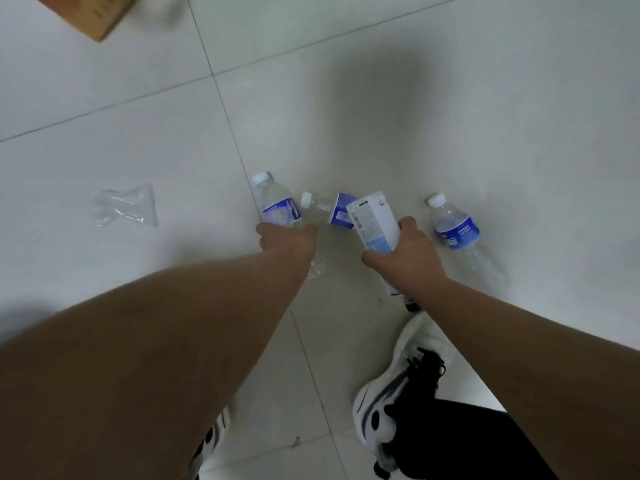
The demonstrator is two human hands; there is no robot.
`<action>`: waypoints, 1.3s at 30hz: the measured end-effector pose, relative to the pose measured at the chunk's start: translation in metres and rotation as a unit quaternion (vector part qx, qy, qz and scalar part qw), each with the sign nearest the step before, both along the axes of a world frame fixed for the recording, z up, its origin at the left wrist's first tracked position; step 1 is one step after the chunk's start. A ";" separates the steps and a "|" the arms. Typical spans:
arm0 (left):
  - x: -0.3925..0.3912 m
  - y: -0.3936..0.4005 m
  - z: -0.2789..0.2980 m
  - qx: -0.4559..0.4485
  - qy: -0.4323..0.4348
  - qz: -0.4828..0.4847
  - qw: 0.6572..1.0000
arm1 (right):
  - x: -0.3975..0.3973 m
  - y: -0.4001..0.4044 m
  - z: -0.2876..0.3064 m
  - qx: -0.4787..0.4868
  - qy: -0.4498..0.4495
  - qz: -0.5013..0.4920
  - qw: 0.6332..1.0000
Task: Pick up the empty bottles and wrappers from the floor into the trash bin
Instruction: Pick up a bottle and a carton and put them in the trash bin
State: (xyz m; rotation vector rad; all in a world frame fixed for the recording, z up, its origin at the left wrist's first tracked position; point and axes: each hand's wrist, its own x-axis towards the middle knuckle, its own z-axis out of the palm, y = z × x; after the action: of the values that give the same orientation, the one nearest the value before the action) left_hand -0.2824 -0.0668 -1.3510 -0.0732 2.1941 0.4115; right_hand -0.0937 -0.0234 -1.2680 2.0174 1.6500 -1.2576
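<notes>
My left hand (289, 239) is closed around the lower body of a clear water bottle (273, 199) with a white cap and blue label, which points away from me. My right hand (405, 258) grips a white bottle with a pale blue printed label (374, 220), tilted up and to the left. Between the hands a second clear bottle (329, 206) with a blue label lies on the floor. A third clear bottle (457, 230) lies on the tiles right of my right hand. A clear plastic wrapper (124, 206) lies flat at the left. No trash bin is in view.
The floor is pale tile with dark grout lines. A brown cardboard box corner (90, 12) shows at the top left. My white and black shoes (391, 393) stand at the bottom, close under my arms.
</notes>
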 end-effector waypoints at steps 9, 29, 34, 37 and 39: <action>-0.057 -0.038 0.112 0.040 0.026 -0.021 0.999 | -0.002 -0.011 0.101 -0.025 0.003 -0.018 1.000; -0.173 -0.084 0.398 0.083 -0.038 -0.223 0.970 | -0.110 -0.044 0.346 0.044 0.031 -0.067 0.996; -0.170 -0.105 0.411 0.071 -0.034 -0.194 0.978 | -0.108 -0.055 0.342 0.017 0.046 -0.036 0.998; -0.157 -0.129 0.406 0.069 -0.029 -0.148 0.986 | -0.105 -0.062 0.338 -0.015 0.066 -0.039 0.997; -0.144 -0.144 0.404 0.069 -0.033 -0.119 0.990 | -0.098 -0.070 0.340 -0.027 0.082 -0.049 0.995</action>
State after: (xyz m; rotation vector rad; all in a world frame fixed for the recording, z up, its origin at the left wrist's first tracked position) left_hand -0.4266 -0.2111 -0.9467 0.2451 2.0737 0.4176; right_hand -0.1914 -0.0938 -0.9284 2.0328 1.5845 -1.5221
